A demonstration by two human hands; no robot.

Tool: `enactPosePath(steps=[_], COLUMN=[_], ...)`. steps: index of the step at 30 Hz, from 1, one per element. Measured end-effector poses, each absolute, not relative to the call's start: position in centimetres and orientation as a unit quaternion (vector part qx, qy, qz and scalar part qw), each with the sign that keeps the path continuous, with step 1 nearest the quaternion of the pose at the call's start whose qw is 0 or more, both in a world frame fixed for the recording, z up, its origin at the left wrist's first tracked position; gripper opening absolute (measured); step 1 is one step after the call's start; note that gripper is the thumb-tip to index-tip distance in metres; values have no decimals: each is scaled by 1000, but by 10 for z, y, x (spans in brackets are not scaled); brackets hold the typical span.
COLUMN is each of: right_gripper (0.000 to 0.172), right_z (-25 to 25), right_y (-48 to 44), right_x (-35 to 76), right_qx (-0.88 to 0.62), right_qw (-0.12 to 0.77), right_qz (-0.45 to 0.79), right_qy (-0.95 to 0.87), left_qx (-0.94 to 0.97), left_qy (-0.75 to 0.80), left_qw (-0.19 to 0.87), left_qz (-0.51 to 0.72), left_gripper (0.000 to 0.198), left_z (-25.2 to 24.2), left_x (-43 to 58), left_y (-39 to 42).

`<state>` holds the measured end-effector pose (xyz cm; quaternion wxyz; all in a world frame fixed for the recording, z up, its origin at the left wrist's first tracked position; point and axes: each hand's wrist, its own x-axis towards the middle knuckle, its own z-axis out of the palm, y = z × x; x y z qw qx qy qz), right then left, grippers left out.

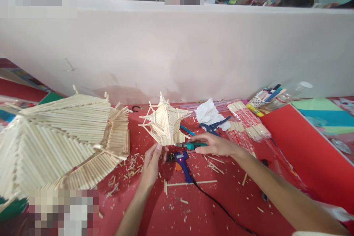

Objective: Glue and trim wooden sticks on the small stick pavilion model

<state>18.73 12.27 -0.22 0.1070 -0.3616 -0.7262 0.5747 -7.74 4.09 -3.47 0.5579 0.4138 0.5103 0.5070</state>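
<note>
Left grip (151,162): fingertips against lower edge of small stick roof (165,123). Right grip (214,144) closed round teal-handled tool (193,146), tip at the roof's base. Blue glue gun (183,164) lies on red tabletop (221,199), between both grips. Large stick roof (63,136) well left of left grip.

You'll see a large stick roof (61,136) at the left, crumpled white tissue (208,112) centre, stick packets (249,120) right of it.

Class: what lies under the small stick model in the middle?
Below the stick model, between the left hand and the right hand gripping a teal-handled tool, a blue glue gun lies on the red table. The surface directly beneath is covered.
</note>
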Motion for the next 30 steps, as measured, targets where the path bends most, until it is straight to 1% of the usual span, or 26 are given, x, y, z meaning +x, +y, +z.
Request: enactPosePath(steps=[12,22,30], right_gripper=[40,45,41], right_z=[9,12,14], right_y=[121,123,119], right_x=[183,187,185], right_qx=[-378,-357,-363], right_qw=[93,86,100], right_qz=[519,543,498], right_qy=[-761,-755,-781], left_qx=[415,429,432], left_qy=[517,512,508], left_qw=[553,551,551], left_qz=[505,500,500], left_gripper=[48,47,46], left_z=[-33,-34,-32], left_x=[-77,-77,-77], left_y=[41,42,41])
